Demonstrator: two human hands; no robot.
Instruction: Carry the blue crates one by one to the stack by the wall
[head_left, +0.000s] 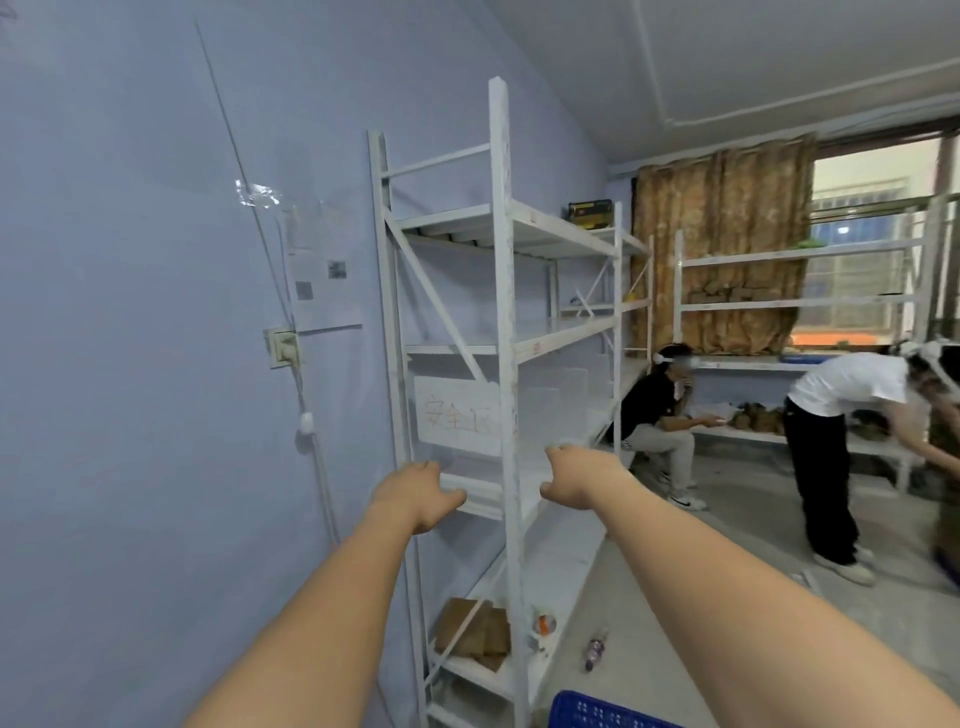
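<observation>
White shelving (504, 332) fills the wall; both hands, left (415, 493) and right (576, 475), reach empty, while the stiff, likely light blue crate (597, 712) looks best taken by its rim.

there is only one view, so no part is shared with another. the camera sits on the person's head and looks forward and a bit down, along both bare arms. it is very near the tall white metal shelf rack (506, 364) and the pale blue wall (130, 260) on the left. the wide lens bends the edges. far off on the right it sees the window with the brown curtain (727, 234).
</observation>
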